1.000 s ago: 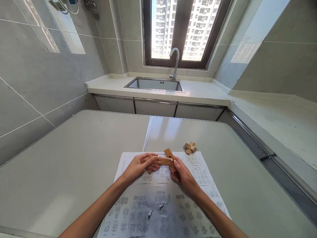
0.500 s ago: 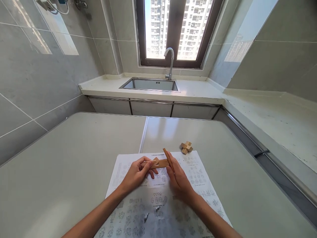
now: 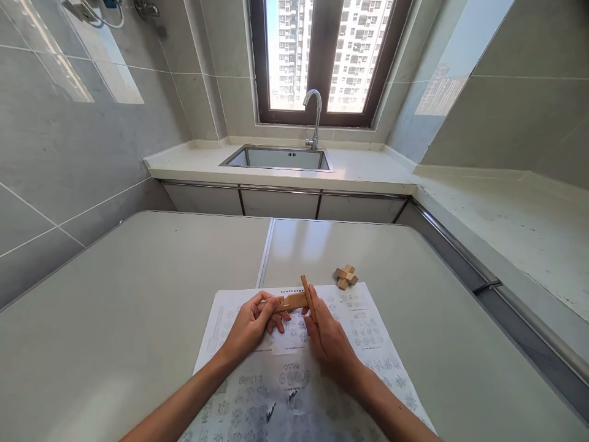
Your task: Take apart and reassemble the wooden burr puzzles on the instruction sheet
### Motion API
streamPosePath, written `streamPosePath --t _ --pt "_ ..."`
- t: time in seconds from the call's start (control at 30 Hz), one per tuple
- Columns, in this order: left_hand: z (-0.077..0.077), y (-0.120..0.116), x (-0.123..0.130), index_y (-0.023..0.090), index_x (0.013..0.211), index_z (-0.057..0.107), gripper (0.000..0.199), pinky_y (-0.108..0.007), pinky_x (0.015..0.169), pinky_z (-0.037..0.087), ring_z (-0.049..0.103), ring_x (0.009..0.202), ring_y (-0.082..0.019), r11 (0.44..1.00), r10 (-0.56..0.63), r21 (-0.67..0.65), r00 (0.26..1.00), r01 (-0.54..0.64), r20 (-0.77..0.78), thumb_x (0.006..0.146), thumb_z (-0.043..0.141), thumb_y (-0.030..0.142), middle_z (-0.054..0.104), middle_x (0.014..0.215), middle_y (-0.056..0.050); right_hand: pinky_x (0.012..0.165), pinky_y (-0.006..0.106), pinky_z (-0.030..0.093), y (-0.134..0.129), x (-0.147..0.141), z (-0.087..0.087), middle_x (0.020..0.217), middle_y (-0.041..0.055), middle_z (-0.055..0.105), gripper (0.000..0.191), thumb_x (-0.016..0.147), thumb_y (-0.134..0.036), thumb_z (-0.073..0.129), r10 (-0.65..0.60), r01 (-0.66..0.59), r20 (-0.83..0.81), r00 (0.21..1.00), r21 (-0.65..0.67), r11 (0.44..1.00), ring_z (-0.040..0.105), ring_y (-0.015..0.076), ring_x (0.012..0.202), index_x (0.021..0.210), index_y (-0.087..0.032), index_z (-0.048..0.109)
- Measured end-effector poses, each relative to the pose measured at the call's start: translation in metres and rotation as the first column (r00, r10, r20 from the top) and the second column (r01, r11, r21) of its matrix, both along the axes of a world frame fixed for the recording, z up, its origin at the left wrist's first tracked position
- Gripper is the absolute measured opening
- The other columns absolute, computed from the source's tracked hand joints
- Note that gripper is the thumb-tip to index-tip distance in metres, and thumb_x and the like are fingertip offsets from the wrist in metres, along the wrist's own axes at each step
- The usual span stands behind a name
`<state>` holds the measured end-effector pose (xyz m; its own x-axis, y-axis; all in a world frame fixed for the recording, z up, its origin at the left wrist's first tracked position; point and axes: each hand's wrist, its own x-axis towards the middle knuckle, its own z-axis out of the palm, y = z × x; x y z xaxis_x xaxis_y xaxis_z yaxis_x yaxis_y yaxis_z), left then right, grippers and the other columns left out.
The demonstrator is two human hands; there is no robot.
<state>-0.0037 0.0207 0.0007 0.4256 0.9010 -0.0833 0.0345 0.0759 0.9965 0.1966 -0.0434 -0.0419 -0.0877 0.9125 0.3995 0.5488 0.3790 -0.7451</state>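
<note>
Over the printed sheet, my left hand pinches light-brown wooden puzzle sticks between thumb and fingers; a notch shows in the upper edge. Their right ends meet another wooden puzzle stick, which tilts up crosswise. My right hand grips that stick from the right side, fingers along it and thumb below. How the pieces fit together is partly covered by the fingers. Beyond my right hand, an assembled wooden burr puzzle sits at the sheet's upper right edge.
The sheet, covered in small diagrams with dark torn-looking marks, lies on a pale table with a seam. Behind the table are a counter, a sink and a faucet under a window. Another counter runs along the right.
The sticks in my left hand have turned a little, with their right end higher and the notch more visible. The crosswise stick in my right hand stands slightly more upright.
</note>
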Motion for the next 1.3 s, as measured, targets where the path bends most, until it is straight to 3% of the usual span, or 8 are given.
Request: streamPosePath --t 0.3,0.5,0.57,0.7,0.97,1.13,1.3 --pt "0.003 -0.004 0.004 0.02 0.091 0.053 0.041 -0.026 0.056 0.04 0.061 0.057 -0.014 0.999 -0.037 0.023 0.998 0.038 -0.051 0.1 0.058 0.06 0.077 0.079 -0.006 0.078 0.039 0.063 -0.001 -0.002 0.003 0.115 0.0115 0.065 0.063 0.11 -0.034 0.04 -0.018 0.016 -0.042 0.999 -0.055 0.998 0.069 0.0238 0.086 0.169 -0.024 0.018" --pt "0.006 -0.01 0.003 0.02 0.094 0.053 0.037 -0.026 0.057 0.041 0.064 0.059 -0.014 0.991 -0.097 0.076 0.987 0.107 -0.129 0.103 0.054 0.056 0.079 0.083 -0.007 0.093 0.041 0.061 -0.002 -0.001 0.001 0.147 0.0132 0.057 0.063 0.111 -0.034 0.037 -0.012 -0.001 -0.098 0.995 -0.13 0.991 0.071 0.0237 0.104 0.17 -0.03 0.013" --pt "0.006 -0.011 0.003 0.02 0.095 0.053 0.036 -0.027 0.059 0.043 0.065 0.059 -0.014 0.987 -0.118 0.093 0.985 0.131 -0.128 0.104 0.052 0.055 0.079 0.085 -0.007 0.095 0.041 0.06 -0.005 -0.002 0.003 0.149 0.0113 0.057 0.064 0.111 -0.033 0.036 0.003 -0.02 -0.101 0.995 -0.166 0.986 0.071 0.0239 0.109 0.17 -0.032 0.011" --pt "0.005 -0.012 0.003 0.019 0.095 0.052 0.036 -0.027 0.061 0.045 0.065 0.059 -0.014 0.981 -0.138 0.119 0.982 0.154 -0.133 0.105 0.051 0.054 0.079 0.086 -0.008 0.091 0.041 0.061 -0.008 -0.003 0.008 0.146 0.0098 0.062 0.064 0.111 -0.032 0.035 0.015 -0.037 -0.102 0.995 -0.212 0.977 0.072 0.0229 0.105 0.169 -0.033 0.009" --pt "0.004 -0.014 0.003 0.02 0.094 0.051 0.038 -0.027 0.059 0.047 0.065 0.056 -0.014 0.98 -0.141 0.124 0.98 0.158 -0.137 0.104 0.051 0.056 0.079 0.084 -0.006 0.088 0.041 0.061 -0.007 -0.003 0.006 0.135 0.0134 0.068 0.065 0.11 -0.03 0.036 -0.01 0.003 -0.043 0.999 -0.147 0.989 0.073 0.025 0.105 0.17 -0.027 0.01" --pt "0.004 -0.014 0.004 0.02 0.094 0.051 0.037 -0.026 0.059 0.048 0.066 0.055 -0.014 0.98 -0.136 0.13 0.983 0.151 -0.12 0.104 0.051 0.055 0.079 0.084 -0.007 0.076 0.037 0.062 -0.006 -0.005 0.005 0.129 0.0141 0.071 0.064 0.11 -0.029 0.035 -0.021 0.019 -0.013 1.0 -0.135 0.991 0.074 0.0233 0.091 0.17 -0.025 0.01" --pt "0.001 -0.017 0.008 0.02 0.092 0.05 0.036 -0.025 0.056 0.049 0.065 0.051 -0.013 0.982 -0.132 0.123 0.986 0.145 -0.106 0.104 0.052 0.054 0.079 0.083 -0.006 0.063 0.032 0.058 -0.006 -0.009 0.001 0.096 0.0076 0.074 0.062 0.11 -0.028 0.032 -0.029 0.031 0.027 0.999 -0.093 0.995 0.07 0.0215 0.07 0.169 -0.022 0.015"
